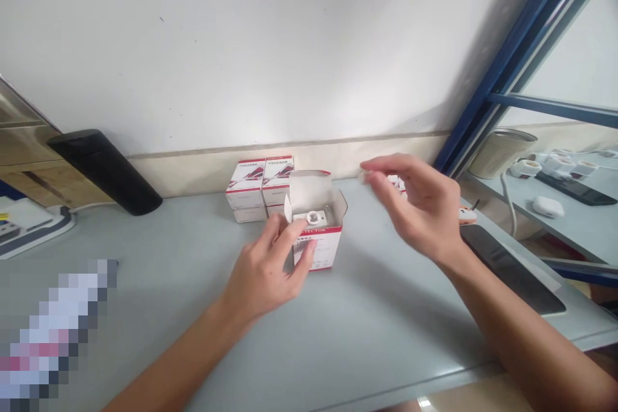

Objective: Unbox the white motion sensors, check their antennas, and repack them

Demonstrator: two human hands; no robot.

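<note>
So the step in hand looks like filling or emptying the open box [322, 251], can't tell which. It's on the surface [367, 335], left hand [265, 270] gripping its corner, right hand [420, 206] pinching a small pale thing [364, 176]. Next move probably calls for a steady box. Count: one open box, one white ring [313, 219] inside, two closed boxes [247, 175] on top, seemingly two beneath

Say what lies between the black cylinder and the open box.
In the head view: bare table, then closed boxes, with the left hand in front.
</note>
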